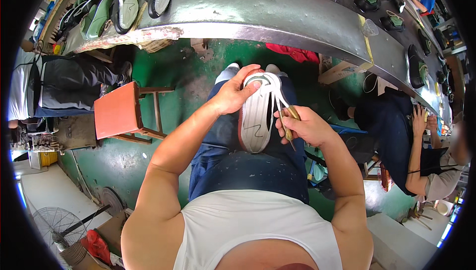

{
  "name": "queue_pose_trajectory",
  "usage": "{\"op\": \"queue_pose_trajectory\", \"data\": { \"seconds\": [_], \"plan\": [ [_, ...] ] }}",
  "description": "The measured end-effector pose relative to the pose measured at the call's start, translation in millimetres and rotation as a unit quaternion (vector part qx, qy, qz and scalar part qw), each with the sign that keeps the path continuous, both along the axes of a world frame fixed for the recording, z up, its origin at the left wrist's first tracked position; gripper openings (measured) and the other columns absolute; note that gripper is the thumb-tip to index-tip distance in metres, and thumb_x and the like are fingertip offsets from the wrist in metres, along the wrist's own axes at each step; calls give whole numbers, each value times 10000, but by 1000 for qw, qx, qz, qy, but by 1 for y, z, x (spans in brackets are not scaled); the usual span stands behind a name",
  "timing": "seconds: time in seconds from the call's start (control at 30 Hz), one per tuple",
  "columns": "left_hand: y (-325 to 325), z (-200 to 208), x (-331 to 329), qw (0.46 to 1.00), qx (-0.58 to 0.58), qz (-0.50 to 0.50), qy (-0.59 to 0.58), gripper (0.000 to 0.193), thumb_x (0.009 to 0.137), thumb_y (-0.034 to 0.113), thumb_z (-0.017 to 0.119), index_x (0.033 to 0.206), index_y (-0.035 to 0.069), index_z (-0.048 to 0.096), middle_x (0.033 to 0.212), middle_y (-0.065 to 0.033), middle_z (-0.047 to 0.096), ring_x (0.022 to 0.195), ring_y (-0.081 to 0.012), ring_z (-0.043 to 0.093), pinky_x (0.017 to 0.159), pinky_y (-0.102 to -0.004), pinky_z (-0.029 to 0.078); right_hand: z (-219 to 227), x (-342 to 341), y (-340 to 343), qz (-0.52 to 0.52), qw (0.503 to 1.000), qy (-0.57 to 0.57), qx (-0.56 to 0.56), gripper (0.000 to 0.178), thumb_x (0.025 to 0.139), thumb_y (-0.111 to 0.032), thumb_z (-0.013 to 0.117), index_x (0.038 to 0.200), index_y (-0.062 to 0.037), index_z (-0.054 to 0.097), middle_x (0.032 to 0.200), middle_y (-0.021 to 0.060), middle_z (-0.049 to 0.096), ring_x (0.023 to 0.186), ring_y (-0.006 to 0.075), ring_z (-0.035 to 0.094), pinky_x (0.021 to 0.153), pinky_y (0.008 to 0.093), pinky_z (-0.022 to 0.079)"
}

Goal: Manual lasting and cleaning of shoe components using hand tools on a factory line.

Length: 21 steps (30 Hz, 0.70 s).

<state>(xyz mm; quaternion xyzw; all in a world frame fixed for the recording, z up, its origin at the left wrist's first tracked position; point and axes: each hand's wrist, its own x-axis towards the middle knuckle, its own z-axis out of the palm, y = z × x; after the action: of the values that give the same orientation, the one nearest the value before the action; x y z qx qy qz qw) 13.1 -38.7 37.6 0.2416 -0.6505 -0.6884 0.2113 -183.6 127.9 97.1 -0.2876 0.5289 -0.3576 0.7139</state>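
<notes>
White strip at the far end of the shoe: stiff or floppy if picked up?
Probably floppy: the white strip curves in tight loops at the shoe. Likely light, as it looks narrow beside the shoe. It might tangle, since its lengths bunch close together near the left hand.

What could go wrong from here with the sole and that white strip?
The pale sole is steadied by the left hand only at its far end, so it might swivel on the lap under a sideways pull.

The white strip loops loosely near the tool, so it could twist or snag.

The brass-coloured tool in the right hand has a narrow end pointing back toward the body, so a slip might poke the lap.
</notes>
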Motion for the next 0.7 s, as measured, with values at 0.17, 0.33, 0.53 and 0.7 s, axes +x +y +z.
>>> {"op": "queue_pose_trajectory", "data": {
  "seconds": [0.17,0.33,0.53,0.7],
  "plan": [
    [-5,-26,-2,998,44,12,51,448,1009,146,595,1428,66,461,1301,-74,591,1216,-166,532,1068,-328,417,-52,5,2,22,971,220,-91,226,1000,-183,559,1100,16,593,781,54,632,635,131,617,633,263,508],
    [-8,-22,-1,995,87,20,43,432,991,130,624,1404,87,504,1260,-53,593,1191,-150,536,1053,-318,427,-107,14,-1,-75,835,455,-300,254,940,-200,646,1088,5,625,874,190,679,781,378,667,724,420,536],
    [-17,-17,-5,994,83,-43,56,440,987,118,627,1410,100,508,1290,-43,568,1189,-145,533,1055,-316,423,-96,3,8,-68,785,513,-341,263,947,-203,638,1112,-2,599,951,215,670,863,418,654,769,471,533],
    [-8,-16,-9,998,8,-47,32,454,984,96,621,1421,104,497,1297,-45,569,1192,-143,531,1048,-311,427,-57,25,36,-9,804,541,-247,294,954,-178,607,1149,31,534,963,243,640,865,452,635,761,499,525]
  ]
}}
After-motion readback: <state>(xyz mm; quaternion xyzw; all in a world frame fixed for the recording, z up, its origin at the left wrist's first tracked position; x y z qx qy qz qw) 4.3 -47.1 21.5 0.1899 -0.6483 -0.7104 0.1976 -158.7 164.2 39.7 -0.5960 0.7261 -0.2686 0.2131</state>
